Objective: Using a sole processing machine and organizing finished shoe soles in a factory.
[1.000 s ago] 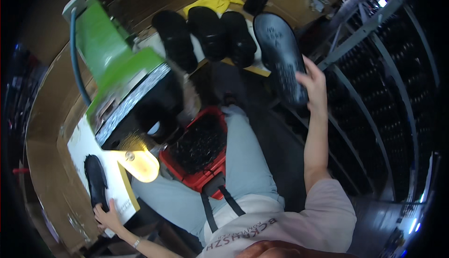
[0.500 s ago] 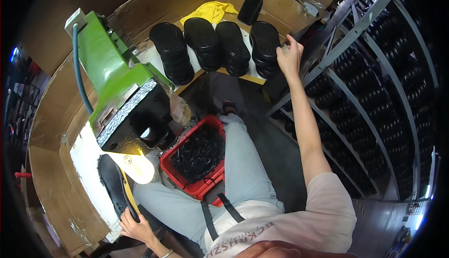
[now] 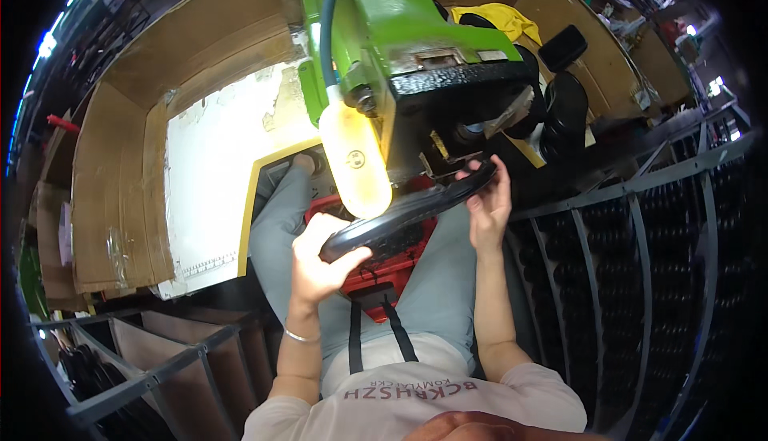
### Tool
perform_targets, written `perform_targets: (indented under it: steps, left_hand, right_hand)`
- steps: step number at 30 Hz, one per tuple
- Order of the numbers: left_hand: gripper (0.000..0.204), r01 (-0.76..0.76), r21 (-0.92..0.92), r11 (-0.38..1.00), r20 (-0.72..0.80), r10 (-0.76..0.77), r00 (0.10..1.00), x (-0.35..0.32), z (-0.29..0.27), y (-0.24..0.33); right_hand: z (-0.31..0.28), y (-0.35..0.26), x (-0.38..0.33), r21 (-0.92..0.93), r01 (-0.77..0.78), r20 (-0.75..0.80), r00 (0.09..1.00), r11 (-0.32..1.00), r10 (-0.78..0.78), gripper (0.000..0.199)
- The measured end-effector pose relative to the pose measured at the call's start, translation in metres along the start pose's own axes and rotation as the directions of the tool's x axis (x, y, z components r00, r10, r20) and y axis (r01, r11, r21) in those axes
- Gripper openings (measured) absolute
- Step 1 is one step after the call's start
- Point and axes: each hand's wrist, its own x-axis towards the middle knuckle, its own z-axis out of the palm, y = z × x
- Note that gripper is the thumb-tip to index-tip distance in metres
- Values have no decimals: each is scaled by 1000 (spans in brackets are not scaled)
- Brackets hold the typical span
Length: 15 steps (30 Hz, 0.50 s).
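1. Both hands hold one black shoe sole (image 3: 408, 215). L hand (image 3: 320, 261) is shut round the near-left end, thumb on top. R hand (image 3: 488, 205) pinches the far-right end w/ its fingers curled over the edge.
2. Sole sits in the air over the person's lap, just under the dark front of the big green machine (image 3: 416, 49). It's tilted, right end higher.
3. Yellowish lamp (image 3: 356, 157) hangs off the machine, just left of the sole & close above it.
4. Red crate (image 3: 396, 261) w/ dark bits in it rests on the lap, right below the sole.
5. How it'll handle, I think: light, a bit bendy like rubber, not easy to break. Prob. not slippery. Long & thin, so it may flop if held at one end only. Best to grip both ends, like now.
6. More black soles (image 3: 564, 101) stand far right, behind the machine, near a yellow cloth (image 3: 500, 17).
7. White worktop (image 3: 216, 169) w/ cardboard walls is at left. Metal racks (image 3: 640, 265) run along the right.
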Motion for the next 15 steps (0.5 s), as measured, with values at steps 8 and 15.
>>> perform_targets:
  steps: [8,15]
  left_hand:
    - [30,-5,-142,990,-44,-2,999,25,-5,-11]
    - [32,67,-145,987,-104,-83,991,14,-47,-29]
  right_hand:
    - [8,1,31,-113,54,52,997,992,-48,82]
    - [35,22,17,-75,35,87,996,997,-28,75]
